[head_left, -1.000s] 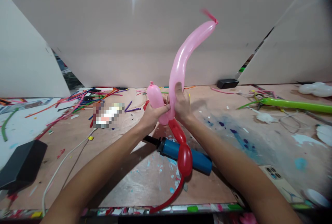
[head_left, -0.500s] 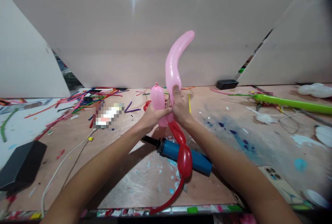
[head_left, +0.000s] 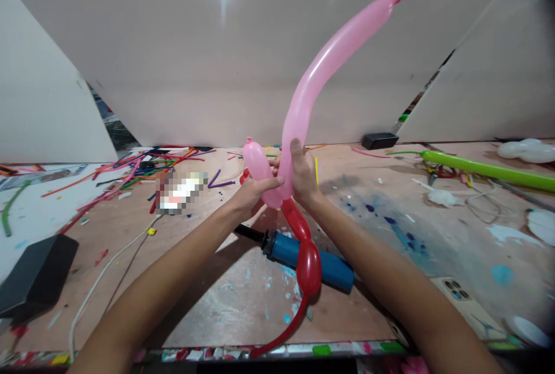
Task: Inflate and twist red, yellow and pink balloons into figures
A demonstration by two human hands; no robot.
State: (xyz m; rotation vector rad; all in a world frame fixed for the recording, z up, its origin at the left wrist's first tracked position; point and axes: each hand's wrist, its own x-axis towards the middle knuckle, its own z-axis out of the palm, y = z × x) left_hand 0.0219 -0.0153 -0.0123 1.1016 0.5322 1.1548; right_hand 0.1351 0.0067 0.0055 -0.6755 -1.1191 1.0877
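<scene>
Both hands hold a long pink balloon (head_left: 318, 76), bent near its lower end. My left hand (head_left: 254, 192) is closed round the short knotted end, its thumb pressed across the bend. Around the long section my right hand (head_left: 302, 169) is wrapped, thumb pointing up along it. The long section rises to the upper right, where a thin uninflated reddish-pink tail stretches out of view. Below the hands hangs a twisted red balloon (head_left: 309, 267), its thin tail curving to the table edge. Small red bubbles show behind my left hand. How red and pink join is hidden.
A blue balloon pump (head_left: 333, 267) lies under the red balloon. Uninflated balloons (head_left: 130, 174) are scattered at left, near a dark box (head_left: 37, 276) and a cable. On the right are a green balloon (head_left: 485, 170), a white balloon (head_left: 526, 150) and a phone (head_left: 470, 307).
The pink balloon's long section now reaches much farther to the upper right, with a stretched tail in view. Its short knotted end has tilted left. The green balloon shifted slightly. Both hands stay near the same spot.
</scene>
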